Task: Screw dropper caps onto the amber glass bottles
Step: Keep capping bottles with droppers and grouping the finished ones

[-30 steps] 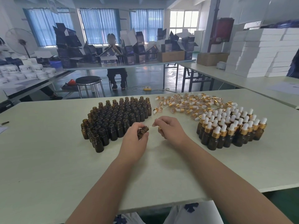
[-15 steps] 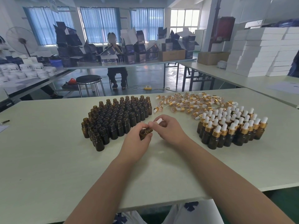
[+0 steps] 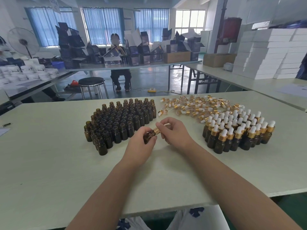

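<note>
Workshop floor with long pale tables; the near table (image 3: 49, 163) carries all task items. Reference point for this record is the held bottle (image 3: 149, 136), an amber glass bottle at the middle of the table, tilted with its neck towards the right. Left hand (image 3: 141, 146): fingers and thumb curled round the body of the held bottle, gripping it from below and behind. Right hand (image 3: 176, 133): thumb and forefinger pinched on the gold collar of a dropper cap (image 3: 156, 130), which sits on the neck of the held bottle; the remaining fingers are loosely curled, and the cap's bulb is hidden behind them. How far the cap is threaded on cannot be told. Left of and beyond the held bottle stands a dense block of uncapped bottles (image 3: 121, 123), upright, mouths open, packed touching one another. Beyond and to the right of the held bottle lies a loose heap of dropper caps (image 3: 196, 105), gold collars and white bulbs, lying on their sides. Right of the held bottle, well apart from it, stands a cluster of capped bottles (image 3: 239, 131), upright and packed close. Far beyond the held bottle are a round stool (image 3: 92, 82), a seated person (image 3: 120, 75) at a table of dark cartons, and, to the right, stacked white boxes (image 3: 269, 53).
</note>
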